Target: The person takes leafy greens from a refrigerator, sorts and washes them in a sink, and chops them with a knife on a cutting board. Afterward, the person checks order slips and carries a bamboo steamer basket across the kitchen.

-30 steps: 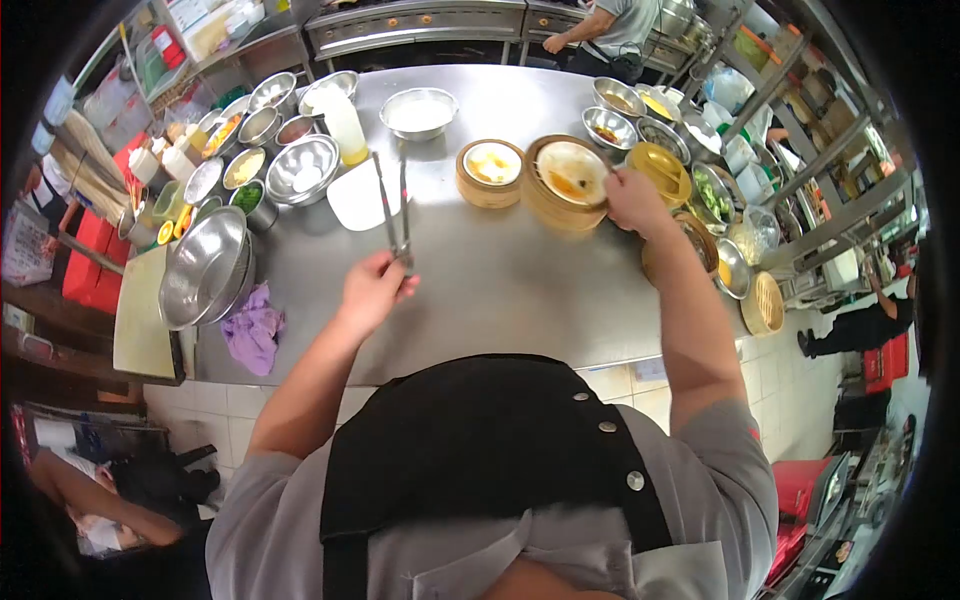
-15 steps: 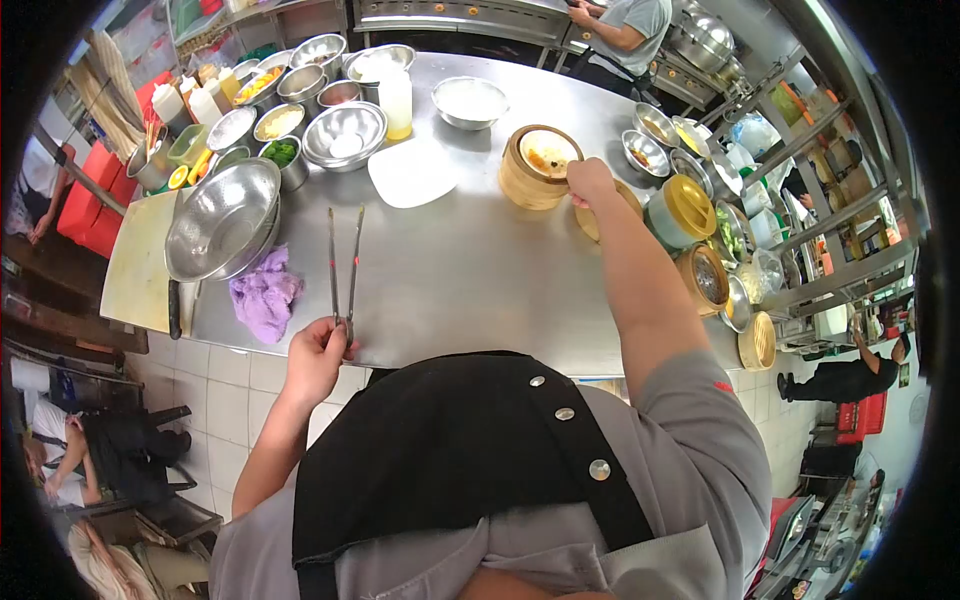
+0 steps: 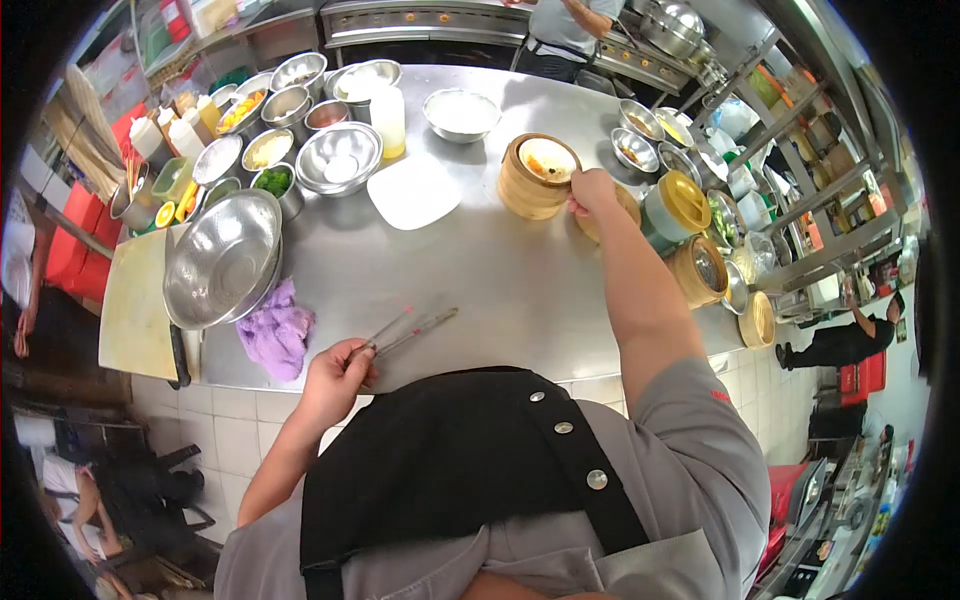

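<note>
My left hand [image 3: 341, 383] is closed around the end of a pair of slim metal tongs [image 3: 405, 331], whose blurred arms point right over the table's near edge. Far across the table, my right hand [image 3: 593, 190] has its fingers curled at the right rim of a bamboo steamer [image 3: 530, 197]. In the steamer sits a white bowl [image 3: 548, 158] of pale food with orange and dark bits. A round bamboo piece [image 3: 627, 205] lies partly hidden behind my right hand and wrist.
A white square plate [image 3: 414, 192] and a metal bowl [image 3: 462, 114] stand left of the steamer. A large bowl [image 3: 222, 255], purple cloth [image 3: 276, 330], cutting board [image 3: 137, 300] and knife [image 3: 179, 357] occupy the left. Right are a yellow-lidded container [image 3: 687, 203] and several bowls. Another person [image 3: 562, 40] stands beyond.
The tongs have swung from pointing away to pointing right, and their arms are closer together. My left hand has shifted slightly right. My right hand stays at the steamer.
</note>
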`<state>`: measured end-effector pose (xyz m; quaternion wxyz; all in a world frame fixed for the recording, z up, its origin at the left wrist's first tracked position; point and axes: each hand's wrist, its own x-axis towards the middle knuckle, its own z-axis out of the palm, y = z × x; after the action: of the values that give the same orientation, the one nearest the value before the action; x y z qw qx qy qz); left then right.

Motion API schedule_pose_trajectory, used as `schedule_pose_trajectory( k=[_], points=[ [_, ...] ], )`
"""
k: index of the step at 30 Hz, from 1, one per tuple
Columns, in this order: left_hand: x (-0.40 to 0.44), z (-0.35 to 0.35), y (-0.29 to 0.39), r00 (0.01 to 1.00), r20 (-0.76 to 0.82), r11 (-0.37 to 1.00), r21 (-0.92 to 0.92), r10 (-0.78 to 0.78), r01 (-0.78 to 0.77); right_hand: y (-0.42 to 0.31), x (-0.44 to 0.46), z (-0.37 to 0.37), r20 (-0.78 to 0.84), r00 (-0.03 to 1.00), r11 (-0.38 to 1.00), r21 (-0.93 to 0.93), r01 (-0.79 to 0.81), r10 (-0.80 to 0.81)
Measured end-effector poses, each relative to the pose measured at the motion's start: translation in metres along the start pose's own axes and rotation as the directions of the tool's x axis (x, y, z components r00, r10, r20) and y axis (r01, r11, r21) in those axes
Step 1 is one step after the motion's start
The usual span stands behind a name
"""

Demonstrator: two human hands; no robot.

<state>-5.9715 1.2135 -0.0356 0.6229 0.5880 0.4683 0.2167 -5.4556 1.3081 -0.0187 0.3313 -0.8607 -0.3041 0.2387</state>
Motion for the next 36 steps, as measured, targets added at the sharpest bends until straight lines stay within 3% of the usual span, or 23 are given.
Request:
schedule_pose_trajectory(
  k=[4, 6, 8, 10, 12, 18, 21, 24, 27, 29, 30, 33, 36],
  points=[
    [0.005, -0.01, 0.004, 0.999, 0.013, 0.999, -0.023, 0.032, -0.032, 0.027, -0.03, 0.009, -0.125, 0.99, 0.983, 0.165, 0.083, -0.063],
    [0.011, -0.018, 0.003, 0.997, -0.013, 0.996, -0.047, 0.079, -0.079, 0.057, -0.058, 0.022, -0.14, 0.981, 0.986, 0.076, 0.147, -0.135],
    [0.016, -0.025, 0.002, 0.992, -0.018, 0.985, -0.113, 0.126, -0.128, 0.119, -0.076, 0.045, -0.111, 0.943, 0.949, -0.02, 0.314, -0.314],
    [0.025, -0.031, 0.002, 0.987, 0.017, 0.983, -0.092, 0.159, -0.157, 0.117, -0.142, 0.045, 0.024, 0.958, 0.928, -0.246, 0.281, -0.285],
    [0.031, -0.033, 0.008, 0.977, 0.042, 0.972, -0.119, 0.211, -0.205, 0.129, -0.186, 0.055, 0.09, 0.961, 0.965, -0.014, 0.263, -0.261],
    [0.029, -0.013, 0.024, 0.976, -0.075, 0.948, -0.235, 0.204, -0.216, 0.133, -0.248, 0.037, 0.242, 0.905, 0.928, -0.041, 0.37, -0.35],
    [0.02, -0.008, 0.04, 0.969, -0.073, 0.926, -0.286, 0.235, -0.246, 0.142, -0.236, 0.03, 0.128, 0.889, 0.897, 0.009, 0.441, -0.439],
    [0.016, -0.008, 0.058, 0.952, -0.084, 0.935, -0.179, 0.295, -0.306, 0.145, -0.205, 0.013, -0.026, 0.926, 0.926, -0.046, 0.375, -0.376],
    [0.008, -0.008, 0.072, 0.933, -0.159, 0.915, -0.199, 0.322, -0.35, 0.147, -0.162, -0.01, -0.27, 0.904, 0.934, 0.039, 0.355, -0.332],
    [0.0, -0.012, 0.077, 0.906, -0.228, 0.909, -0.141, 0.355, -0.392, 0.14, -0.152, -0.04, -0.427, 0.806, 0.886, 0.025, 0.464, -0.41],
    [-0.008, 0.0, 0.093, 0.861, -0.363, 0.919, -0.03, 0.357, -0.394, 0.137, -0.149, -0.057, -0.502, 0.746, 0.86, 0.008, 0.511, -0.438],
    [-0.015, -0.031, 0.099, 0.801, -0.372, 0.871, 0.045, 0.469, -0.489, 0.146, -0.138, -0.097, -0.612, 0.652, 0.842, -0.044, 0.538, -0.448],
    [-0.029, -0.056, 0.11, 0.76, -0.395, 0.839, 0.058, 0.516, -0.54, 0.161, -0.116, -0.109, -0.515, 0.718, 0.871, -0.135, 0.472, -0.469]
  ],
)
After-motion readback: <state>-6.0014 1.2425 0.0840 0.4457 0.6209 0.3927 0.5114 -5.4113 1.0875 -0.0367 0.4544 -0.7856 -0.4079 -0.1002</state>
